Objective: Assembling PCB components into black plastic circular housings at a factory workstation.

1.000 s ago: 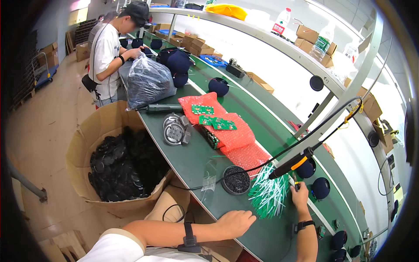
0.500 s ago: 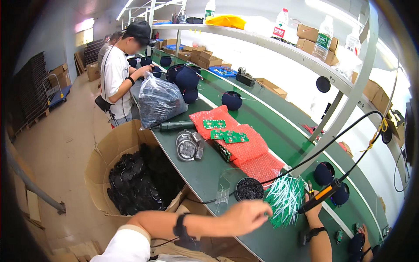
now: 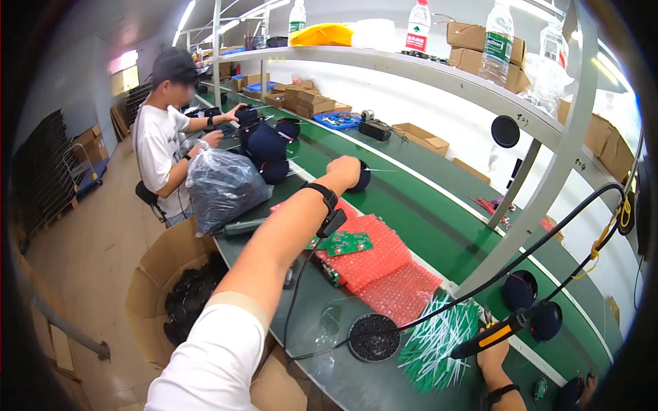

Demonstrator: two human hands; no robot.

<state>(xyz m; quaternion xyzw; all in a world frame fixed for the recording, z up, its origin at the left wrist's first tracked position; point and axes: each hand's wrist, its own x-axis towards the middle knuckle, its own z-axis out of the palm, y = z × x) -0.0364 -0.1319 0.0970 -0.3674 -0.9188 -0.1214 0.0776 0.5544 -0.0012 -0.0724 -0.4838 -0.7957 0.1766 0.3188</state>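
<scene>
My left arm reaches out over the bench, and my left hand [image 3: 343, 171] closes on a dark blue round shell [image 3: 361, 177] on the green belt; a thin pale strip sticks out of the shell. At the lower right, my right hand [image 3: 492, 354] is wrapped round small yellow-handled pliers [image 3: 487, 317]. A black and orange electric screwdriver [image 3: 492, 338] hangs from its cable across that hand and hides part of the fingers. Beside it lies a pile of white and green strips [image 3: 442, 346]. Green circuit boards [image 3: 348, 242] rest on red bubble wrap [image 3: 391, 264], partly behind my left forearm.
A round tub of small black parts [image 3: 374, 337] stands near the bench edge. Two more dark shells [image 3: 519, 290] sit by the metal post [image 3: 531, 205]. Below left is a carton [image 3: 147, 281] of black parts. A co-worker [image 3: 161, 130] stands beyond a plastic bag [image 3: 223, 185].
My left hand has moved from above the black-parts tub, far forward to the dark blue shell, and taken hold of it. My right hand stays by the strips. The co-worker's hands have moved apart.
</scene>
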